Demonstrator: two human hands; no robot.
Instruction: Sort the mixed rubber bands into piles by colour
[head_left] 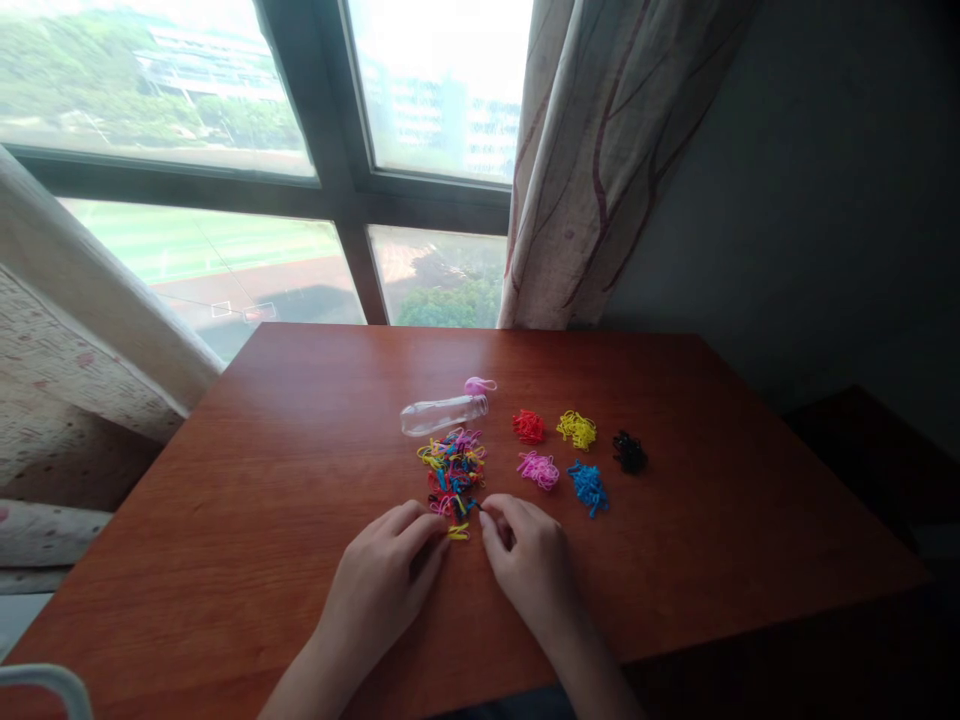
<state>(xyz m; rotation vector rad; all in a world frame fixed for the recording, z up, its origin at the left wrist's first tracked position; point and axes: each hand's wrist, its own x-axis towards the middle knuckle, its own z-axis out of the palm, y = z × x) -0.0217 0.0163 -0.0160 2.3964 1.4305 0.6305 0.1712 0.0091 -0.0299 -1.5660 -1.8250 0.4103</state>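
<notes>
A mixed pile of small coloured rubber bands (451, 470) lies mid-table. My left hand (386, 575) rests palm down at its near edge, fingers loosely curled by a yellow band (458, 533). My right hand (525, 565) pinches at the pile's near right edge; what its fingertips hold is too small to name. To the right lie sorted heaps: red (529, 427), yellow (577, 430), black (629, 452), pink (538, 469) and blue (588, 486). A clear plastic bottle (442, 414) lies on its side behind the pile, with its pink cap (478, 385) beside it.
The wooden table (285, 470) stands against a window (300, 150) with a patterned curtain (600, 160) at the back right. A dark wall is on the right. Cloth-covered furniture (67, 380) sits off the table's left edge.
</notes>
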